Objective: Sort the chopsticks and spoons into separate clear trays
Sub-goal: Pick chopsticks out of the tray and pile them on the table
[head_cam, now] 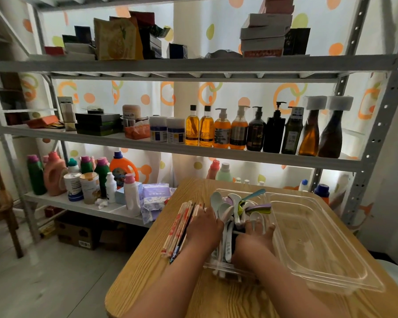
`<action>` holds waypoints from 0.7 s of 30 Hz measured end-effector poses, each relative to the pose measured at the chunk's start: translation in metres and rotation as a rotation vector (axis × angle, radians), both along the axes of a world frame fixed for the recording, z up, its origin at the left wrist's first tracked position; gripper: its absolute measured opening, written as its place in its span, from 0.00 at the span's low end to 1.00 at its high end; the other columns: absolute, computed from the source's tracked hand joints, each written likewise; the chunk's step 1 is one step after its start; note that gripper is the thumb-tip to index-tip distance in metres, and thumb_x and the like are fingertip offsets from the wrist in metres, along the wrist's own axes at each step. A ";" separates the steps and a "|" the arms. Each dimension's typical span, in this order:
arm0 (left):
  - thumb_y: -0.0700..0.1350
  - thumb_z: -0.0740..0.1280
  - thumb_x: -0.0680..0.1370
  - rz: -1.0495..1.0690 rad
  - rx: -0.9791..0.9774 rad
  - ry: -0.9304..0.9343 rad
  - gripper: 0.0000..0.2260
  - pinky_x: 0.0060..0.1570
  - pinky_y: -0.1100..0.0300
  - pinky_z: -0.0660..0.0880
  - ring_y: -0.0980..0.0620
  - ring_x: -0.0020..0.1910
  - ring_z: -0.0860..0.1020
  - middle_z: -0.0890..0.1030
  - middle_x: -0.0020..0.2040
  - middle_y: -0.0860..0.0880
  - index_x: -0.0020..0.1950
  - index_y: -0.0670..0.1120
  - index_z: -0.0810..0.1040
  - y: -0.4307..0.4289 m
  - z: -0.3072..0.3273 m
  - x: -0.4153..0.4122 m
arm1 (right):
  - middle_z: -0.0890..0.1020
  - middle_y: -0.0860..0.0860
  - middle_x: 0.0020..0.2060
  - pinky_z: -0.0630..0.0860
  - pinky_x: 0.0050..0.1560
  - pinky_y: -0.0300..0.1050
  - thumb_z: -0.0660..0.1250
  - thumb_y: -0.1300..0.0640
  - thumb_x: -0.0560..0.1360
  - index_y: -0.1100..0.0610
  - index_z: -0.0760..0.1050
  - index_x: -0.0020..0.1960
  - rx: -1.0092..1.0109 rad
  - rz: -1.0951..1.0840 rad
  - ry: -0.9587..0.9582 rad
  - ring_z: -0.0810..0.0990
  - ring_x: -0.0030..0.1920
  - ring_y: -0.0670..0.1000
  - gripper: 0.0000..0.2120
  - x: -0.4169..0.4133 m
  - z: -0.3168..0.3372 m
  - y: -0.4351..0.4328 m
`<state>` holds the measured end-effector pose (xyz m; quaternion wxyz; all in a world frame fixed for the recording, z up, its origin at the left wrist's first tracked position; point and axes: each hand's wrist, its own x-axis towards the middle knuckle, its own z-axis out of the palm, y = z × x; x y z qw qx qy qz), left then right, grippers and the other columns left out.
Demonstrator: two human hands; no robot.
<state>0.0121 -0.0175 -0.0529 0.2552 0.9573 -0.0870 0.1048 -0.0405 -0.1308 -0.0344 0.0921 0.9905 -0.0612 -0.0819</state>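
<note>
Metal shelves (193, 65) loaded with bottles (250, 131) and boxes stand behind a wooden table (170, 283), where both hands work side by side. A bundle of chopsticks (179, 226) lies flat on the table just left of the left hand (204, 228), touching its outer edge. This hand lies palm down with its fingertips by the bundle's far end; whether it grips any sticks I cannot tell. Between the two hands and ahead of their fingers, a heap of spoons (223, 210) fills a clear tray (216, 268), bowls pointing away and handles toward the person. The right hand (250, 244) rests on those handles, fingers straight and spread. Right of that hand sits a second tray (331, 249), touching the first.
</note>
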 end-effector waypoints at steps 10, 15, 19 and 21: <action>0.54 0.56 0.80 0.000 -0.002 0.021 0.20 0.55 0.50 0.74 0.43 0.60 0.74 0.73 0.65 0.42 0.67 0.44 0.68 0.000 -0.001 0.000 | 0.50 0.57 0.75 0.40 0.68 0.69 0.56 0.45 0.78 0.49 0.51 0.76 -0.022 -0.024 -0.050 0.43 0.74 0.63 0.29 0.001 -0.003 0.004; 0.55 0.57 0.80 0.012 -0.019 0.035 0.20 0.53 0.50 0.74 0.43 0.58 0.75 0.73 0.64 0.42 0.67 0.44 0.68 0.001 0.000 -0.002 | 0.57 0.57 0.73 0.42 0.67 0.68 0.56 0.44 0.77 0.48 0.55 0.75 -0.025 -0.017 -0.107 0.49 0.73 0.61 0.28 0.003 -0.007 0.004; 0.55 0.57 0.80 0.024 -0.005 0.032 0.20 0.53 0.50 0.74 0.43 0.58 0.75 0.73 0.64 0.43 0.67 0.44 0.68 0.000 0.001 -0.002 | 0.57 0.57 0.73 0.44 0.67 0.67 0.55 0.44 0.77 0.49 0.55 0.75 -0.052 -0.002 -0.119 0.50 0.73 0.61 0.28 0.002 -0.007 0.004; 0.55 0.56 0.80 0.023 -0.004 0.033 0.20 0.54 0.50 0.74 0.43 0.58 0.75 0.73 0.63 0.42 0.67 0.44 0.68 -0.001 0.001 -0.002 | 0.57 0.57 0.73 0.44 0.67 0.68 0.55 0.44 0.77 0.49 0.54 0.75 -0.064 0.006 -0.119 0.50 0.73 0.62 0.29 0.002 -0.008 0.004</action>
